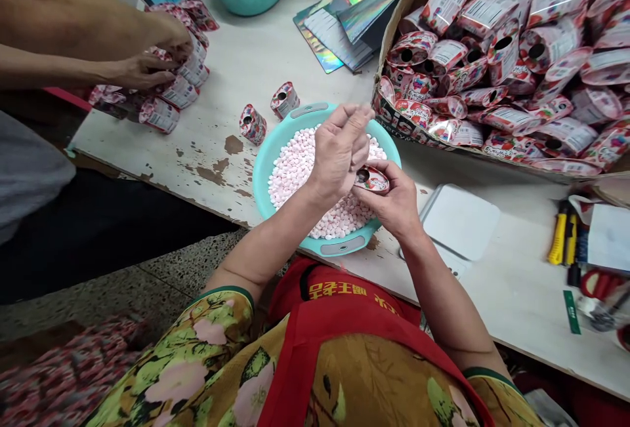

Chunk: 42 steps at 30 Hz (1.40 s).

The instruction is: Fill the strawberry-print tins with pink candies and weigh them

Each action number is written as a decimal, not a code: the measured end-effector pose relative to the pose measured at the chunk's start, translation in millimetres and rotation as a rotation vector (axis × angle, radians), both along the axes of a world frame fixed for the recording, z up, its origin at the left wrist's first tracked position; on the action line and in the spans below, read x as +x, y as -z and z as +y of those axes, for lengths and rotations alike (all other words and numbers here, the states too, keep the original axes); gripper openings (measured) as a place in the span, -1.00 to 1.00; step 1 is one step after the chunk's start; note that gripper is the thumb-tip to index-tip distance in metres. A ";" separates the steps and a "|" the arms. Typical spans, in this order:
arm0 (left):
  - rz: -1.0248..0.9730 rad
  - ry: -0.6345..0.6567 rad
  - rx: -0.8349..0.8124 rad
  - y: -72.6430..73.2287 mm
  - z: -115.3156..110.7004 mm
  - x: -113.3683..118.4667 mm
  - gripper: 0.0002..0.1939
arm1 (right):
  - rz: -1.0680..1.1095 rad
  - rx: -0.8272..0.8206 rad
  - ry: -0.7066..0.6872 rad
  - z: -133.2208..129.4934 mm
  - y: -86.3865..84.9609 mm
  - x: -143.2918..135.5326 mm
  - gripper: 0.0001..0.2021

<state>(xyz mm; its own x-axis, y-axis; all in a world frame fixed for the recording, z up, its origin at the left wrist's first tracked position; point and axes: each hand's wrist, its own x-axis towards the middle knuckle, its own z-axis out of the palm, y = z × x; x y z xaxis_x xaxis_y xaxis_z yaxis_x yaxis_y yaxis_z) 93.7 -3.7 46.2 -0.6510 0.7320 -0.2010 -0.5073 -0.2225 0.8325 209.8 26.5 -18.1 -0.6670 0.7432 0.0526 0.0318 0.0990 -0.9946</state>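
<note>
"Hands first, in the head view: how are they placed?"

"Right hand [394, 199] grips a small oval pack with red-and-white strawberry print [377, 182], its dark round hole facing up. Left hand [339, 151] is just beside it, fingers curled in, thumb against them; I can't tell whether it holds anything."

"And beneath?"

"A round turquoise plastic bowl [260, 185] with grey-inset handles, filled with small pale-pink tablets [295, 168]. The pack is above its right side."

"Anything around it?"

"Two similar printed packs [252, 125] stand near the bowl's far left edge. To the right sit a worn cardboard box [394, 119] heaped with more and a flat white square-topped device [460, 220]. At left, a co-worker's hands [170, 32] touch a cluster of printed packs [182, 92]."
</note>
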 end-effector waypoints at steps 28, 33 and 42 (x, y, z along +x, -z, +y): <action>0.183 -0.103 -0.082 12.2 -4.4 19.5 -0.83 | 0.104 0.102 0.062 -1.4 6.3 13.6 -0.64; 0.123 -0.016 -0.069 8.0 0.2 25.2 -0.78 | 0.035 0.107 0.083 0.7 11.0 18.2 -0.65; 0.555 -0.022 -0.191 29.2 -10.1 -13.1 -0.75 | 0.067 0.024 0.217 6.5 -0.1 59.0 -0.58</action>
<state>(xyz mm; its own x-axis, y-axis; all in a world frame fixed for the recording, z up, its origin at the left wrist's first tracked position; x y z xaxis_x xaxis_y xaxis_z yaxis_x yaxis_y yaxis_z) 80.6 -13.7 17.0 -0.7109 0.7017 0.0471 0.0188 -0.0480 0.9987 268.8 33.0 -18.0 -0.4858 0.8670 0.1110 -0.0110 0.1209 -0.9926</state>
